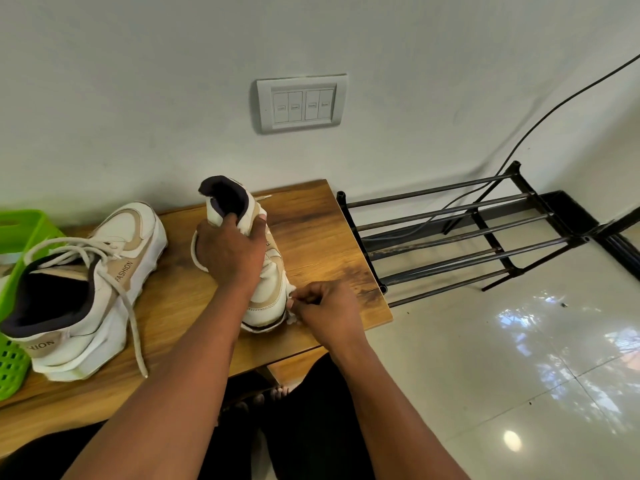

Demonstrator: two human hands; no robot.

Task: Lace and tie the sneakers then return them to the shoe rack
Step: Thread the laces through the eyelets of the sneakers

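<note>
**While you have the sneaker propped, lace from the toe upward**

Because the sneaker stands tilted on the wooden table, toe toward you and heel collar raised toward the wall, its lowest eyelets should lie close to your right hand. A loop of lace hangs out just left of the shoe.

Your left hand wraps over the middle of the shoe, fingers and thumb curled round the tongue and upper to steady it. Your right hand sits at the toe end, fingers curled in, pinching a small white tip. Whether that is the lace's end or a bit of the shoe is too small to tell.

This looks like the start of the lacing, so hold the shoe firm with your left hand and let only the right do the threading. Draw both ends level before you cross them, and lay each pass flat, without a twist.

The other sneaker lies to the left on the same table, apart from this one, its lace threaded but loose and trailing. It probably needs tightening and a knot. A green basket sits just beside its heel.

The shoe rack stands right beside the table's right end, a short carry once both are tied.
</note>
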